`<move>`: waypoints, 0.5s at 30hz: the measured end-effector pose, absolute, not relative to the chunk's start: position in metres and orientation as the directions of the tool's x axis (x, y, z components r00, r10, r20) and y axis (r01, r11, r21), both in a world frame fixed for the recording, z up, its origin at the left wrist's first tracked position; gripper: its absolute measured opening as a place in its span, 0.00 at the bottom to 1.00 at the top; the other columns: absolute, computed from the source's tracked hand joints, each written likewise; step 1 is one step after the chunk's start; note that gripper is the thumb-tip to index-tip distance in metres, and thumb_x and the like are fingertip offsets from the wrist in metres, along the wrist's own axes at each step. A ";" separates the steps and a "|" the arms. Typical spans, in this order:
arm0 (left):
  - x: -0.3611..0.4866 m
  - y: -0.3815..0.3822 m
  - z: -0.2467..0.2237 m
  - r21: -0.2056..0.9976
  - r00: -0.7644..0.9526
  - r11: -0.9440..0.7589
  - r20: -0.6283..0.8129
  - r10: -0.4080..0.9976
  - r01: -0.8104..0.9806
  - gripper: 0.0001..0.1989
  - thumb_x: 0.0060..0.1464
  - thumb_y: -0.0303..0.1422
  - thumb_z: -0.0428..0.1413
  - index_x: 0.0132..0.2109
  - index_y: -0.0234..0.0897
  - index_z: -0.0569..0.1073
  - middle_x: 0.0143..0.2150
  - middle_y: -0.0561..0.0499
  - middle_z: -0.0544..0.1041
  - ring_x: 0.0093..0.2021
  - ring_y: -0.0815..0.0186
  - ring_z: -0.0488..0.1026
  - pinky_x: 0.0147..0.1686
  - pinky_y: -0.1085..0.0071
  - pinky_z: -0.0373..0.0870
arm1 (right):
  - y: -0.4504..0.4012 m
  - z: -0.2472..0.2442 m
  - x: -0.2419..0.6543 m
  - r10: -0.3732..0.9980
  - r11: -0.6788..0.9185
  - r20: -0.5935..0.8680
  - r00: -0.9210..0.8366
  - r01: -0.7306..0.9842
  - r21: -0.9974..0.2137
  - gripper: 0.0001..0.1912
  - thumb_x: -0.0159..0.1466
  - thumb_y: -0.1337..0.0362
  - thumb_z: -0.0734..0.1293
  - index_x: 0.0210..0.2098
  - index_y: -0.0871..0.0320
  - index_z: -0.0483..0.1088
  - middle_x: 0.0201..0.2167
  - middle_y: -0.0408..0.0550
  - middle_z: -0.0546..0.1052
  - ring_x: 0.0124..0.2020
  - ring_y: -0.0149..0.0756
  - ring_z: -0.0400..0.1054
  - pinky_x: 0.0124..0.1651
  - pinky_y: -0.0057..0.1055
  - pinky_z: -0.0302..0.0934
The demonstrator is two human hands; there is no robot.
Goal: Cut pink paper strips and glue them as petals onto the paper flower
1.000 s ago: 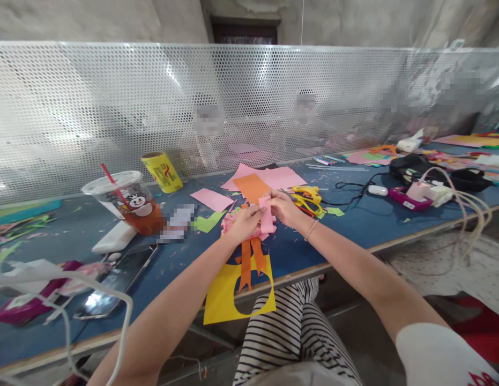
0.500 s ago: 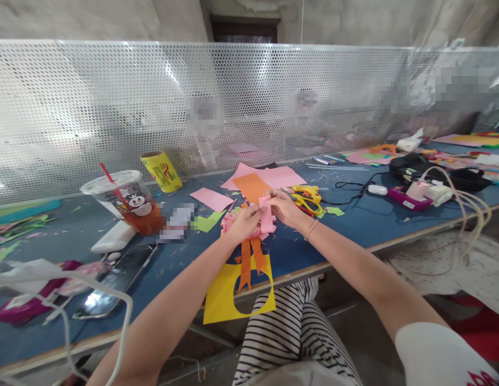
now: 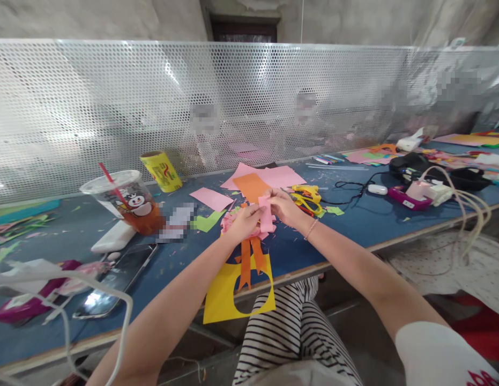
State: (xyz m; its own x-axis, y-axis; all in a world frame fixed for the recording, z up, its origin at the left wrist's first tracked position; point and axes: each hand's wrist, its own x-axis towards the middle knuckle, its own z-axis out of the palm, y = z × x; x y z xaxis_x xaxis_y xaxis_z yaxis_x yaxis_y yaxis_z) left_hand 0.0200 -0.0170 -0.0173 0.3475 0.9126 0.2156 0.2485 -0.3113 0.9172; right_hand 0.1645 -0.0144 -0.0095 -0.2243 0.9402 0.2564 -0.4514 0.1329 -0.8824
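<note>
Paper strip [image 3: 267,217], pink, between hands [image 3: 244,221]

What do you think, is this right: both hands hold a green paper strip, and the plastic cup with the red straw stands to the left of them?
Not quite: the paper strip held by the left hand and right hand is pink, not green; the head view shows this. The plastic cup does stand to their left.

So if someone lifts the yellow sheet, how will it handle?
The yellow sheet is probably light and floppy: it looks thin, with a big round cut-out. Its narrow right rim might tear. It could slip off, since much of it overhangs the table.
</note>
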 end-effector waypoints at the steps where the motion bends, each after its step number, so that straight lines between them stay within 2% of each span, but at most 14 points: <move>1: 0.020 -0.017 -0.017 0.916 0.347 -0.315 0.219 0.912 0.249 0.14 0.50 0.42 0.52 0.28 0.34 0.70 0.22 0.52 0.70 0.26 0.65 0.70 0.27 0.70 0.68 | -0.014 -0.010 0.165 0.939 0.132 0.257 -0.227 -0.452 -0.882 0.08 0.46 0.67 0.65 0.25 0.57 0.61 0.18 0.35 0.60 0.18 0.23 0.53 0.21 0.23 0.47; 12: 0.020 -0.017 -0.017 0.923 0.349 -0.310 0.220 0.911 0.228 0.14 0.49 0.42 0.54 0.28 0.35 0.71 0.22 0.52 0.70 0.26 0.65 0.71 0.27 0.70 0.68 | -0.012 -0.011 0.164 0.942 0.131 0.259 -0.216 -0.472 -0.872 0.08 0.46 0.68 0.64 0.26 0.56 0.61 0.19 0.35 0.61 0.17 0.23 0.52 0.20 0.23 0.46; 15: 0.020 -0.017 -0.018 0.926 0.350 -0.305 0.217 0.911 0.220 0.14 0.50 0.42 0.54 0.28 0.34 0.71 0.22 0.51 0.71 0.26 0.65 0.71 0.26 0.70 0.69 | -0.011 -0.012 0.164 0.932 0.125 0.267 -0.246 -0.473 -0.872 0.09 0.46 0.68 0.65 0.26 0.56 0.61 0.20 0.35 0.63 0.18 0.23 0.55 0.21 0.23 0.48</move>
